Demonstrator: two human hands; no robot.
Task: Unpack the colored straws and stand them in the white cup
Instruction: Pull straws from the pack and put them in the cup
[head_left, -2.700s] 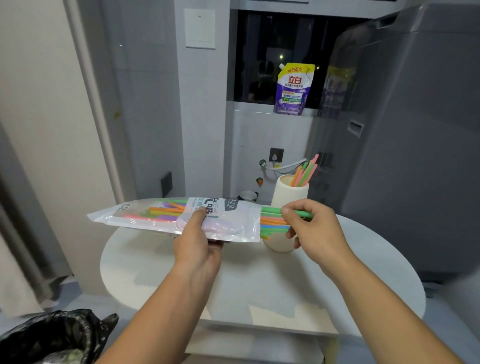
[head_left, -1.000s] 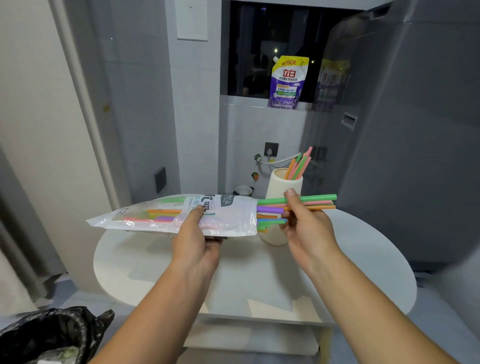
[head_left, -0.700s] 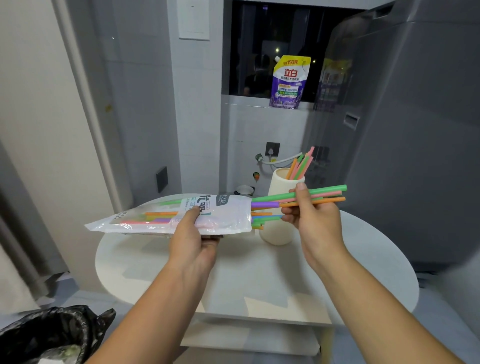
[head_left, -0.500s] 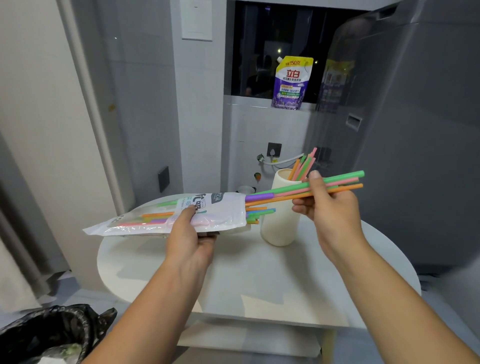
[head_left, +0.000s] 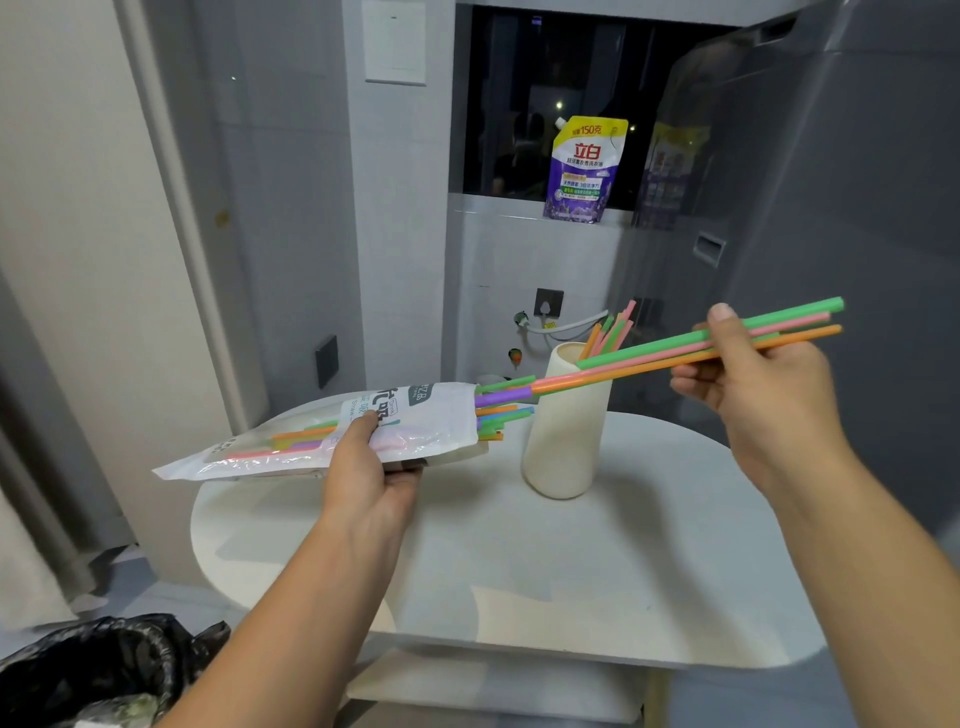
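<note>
Behind, purple pouch (head_left: 582, 171) reads "立白" and "150克".

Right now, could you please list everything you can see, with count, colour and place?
Cup: one, white, on the table.
Straws in cup: several, orange, green, pink, leaning at its rim.
Pulled straws: a few, green, pink, orange, in the right hand.
Straw packet: one, clear and white, in the left hand.
Table: one, white, centre.
Refill pouch: one, purple, window ledge.
Bin bag: one, black, lower left.
Left hand: holds packet.
Right hand: grips straws.
</note>
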